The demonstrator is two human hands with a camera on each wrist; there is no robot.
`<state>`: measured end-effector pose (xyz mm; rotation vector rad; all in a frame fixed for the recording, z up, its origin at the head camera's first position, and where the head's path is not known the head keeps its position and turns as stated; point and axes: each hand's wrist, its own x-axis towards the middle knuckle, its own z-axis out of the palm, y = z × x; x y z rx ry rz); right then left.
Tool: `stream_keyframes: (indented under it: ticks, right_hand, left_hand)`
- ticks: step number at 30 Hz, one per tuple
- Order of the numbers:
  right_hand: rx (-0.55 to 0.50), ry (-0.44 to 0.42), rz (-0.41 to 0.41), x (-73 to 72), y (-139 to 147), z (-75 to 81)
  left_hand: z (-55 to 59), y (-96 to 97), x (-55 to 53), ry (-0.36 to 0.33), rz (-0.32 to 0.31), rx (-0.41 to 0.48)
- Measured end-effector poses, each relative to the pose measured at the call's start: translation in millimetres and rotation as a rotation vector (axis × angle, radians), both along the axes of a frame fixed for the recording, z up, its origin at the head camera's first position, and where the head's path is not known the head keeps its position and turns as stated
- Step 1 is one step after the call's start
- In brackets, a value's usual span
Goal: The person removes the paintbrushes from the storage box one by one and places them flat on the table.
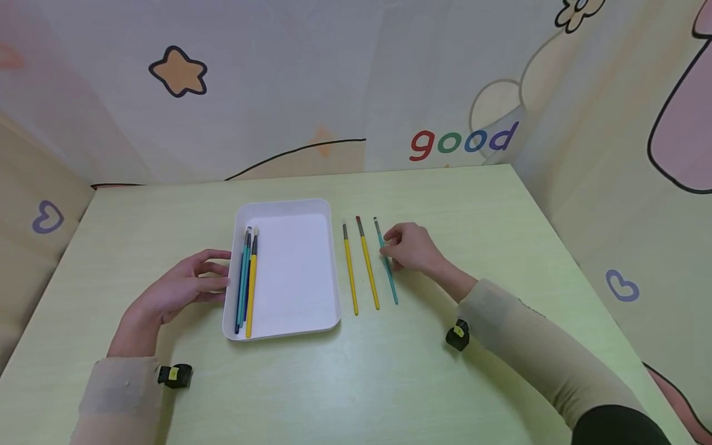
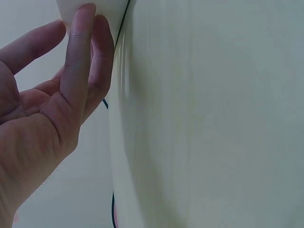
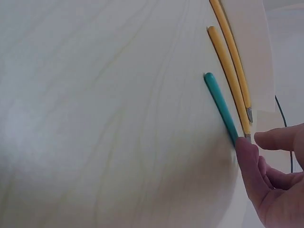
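A white rectangular tray (image 1: 295, 266) holds several paintbrushes along its left side, among them a yellow one (image 1: 252, 290) and teal ones (image 1: 242, 284). Extended fingers of my left hand (image 1: 180, 281) touch the tray's left edge; the left wrist view shows fingertips against the tray's white side (image 2: 107, 9). To the right of the tray, my right hand (image 1: 411, 247) reaches over a teal paintbrush (image 1: 391, 281) lying on the table, its thumb and forefinger spread apart at the brush. In the right wrist view a fingertip (image 3: 247, 147) covers part of that teal brush (image 3: 220, 102).
Between the tray and the teal brush lie two yellow paintbrushes (image 1: 350, 272) (image 1: 368, 266), roughly parallel, bristles away from me. The pale table (image 1: 356, 389) meets a decorated wall (image 1: 300, 93) at the back and side walls left and right.
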<state>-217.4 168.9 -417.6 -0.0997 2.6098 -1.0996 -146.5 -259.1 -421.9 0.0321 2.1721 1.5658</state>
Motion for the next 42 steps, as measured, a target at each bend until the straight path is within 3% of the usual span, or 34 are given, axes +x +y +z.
stream_keyframes:
  ticks: [4,11,14,28,35,42]
  right_hand:
    - [-0.081,-0.006,-0.011,-0.2,-4,6.1]
    - [-0.389,-0.120,-0.061,0.0,-18,13.0]
    - [-0.456,-0.157,-0.054,1.7,-26,15.8]
    - [-0.627,-0.300,0.127,9.0,-59,32.1]
    - [-0.626,-0.396,0.233,14.8,-83,28.9]
    - [-0.611,-0.470,0.245,21.3,-112,20.8]
  left_hand:
    - [-0.3,-0.2,-0.2,-0.002,0.002,-0.002]
    - [-0.3,0.3,-1.0,-0.008,0.002,0.003]
    - [0.0,0.6,-1.3,-0.012,0.002,-0.002]
    - [2.2,2.0,-2.9,-0.013,-0.002,-0.001]
    - [4.3,2.9,-2.0,-0.010,-0.002,-0.001]
    - [1.3,1.5,-0.7,-0.021,-0.002,0.005]
